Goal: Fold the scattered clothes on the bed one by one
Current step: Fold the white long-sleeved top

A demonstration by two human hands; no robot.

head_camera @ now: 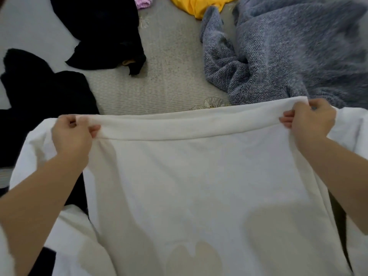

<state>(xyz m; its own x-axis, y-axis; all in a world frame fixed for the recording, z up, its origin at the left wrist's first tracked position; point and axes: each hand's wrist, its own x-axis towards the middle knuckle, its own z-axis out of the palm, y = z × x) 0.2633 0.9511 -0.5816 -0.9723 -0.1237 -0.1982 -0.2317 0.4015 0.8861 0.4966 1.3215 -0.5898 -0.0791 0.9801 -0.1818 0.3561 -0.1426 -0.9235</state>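
My L hand and R hand each pinch the hem band of the white garment, stretched taut btwn them over the bed near edge. Gray sweater far right; black clothes left.

Left hand: knuckles up, fingers curled, pinching the hem of the white garment. Right hand: same grip, slightly higher in view. Both forearms: bare, extended forward, spread well apart.
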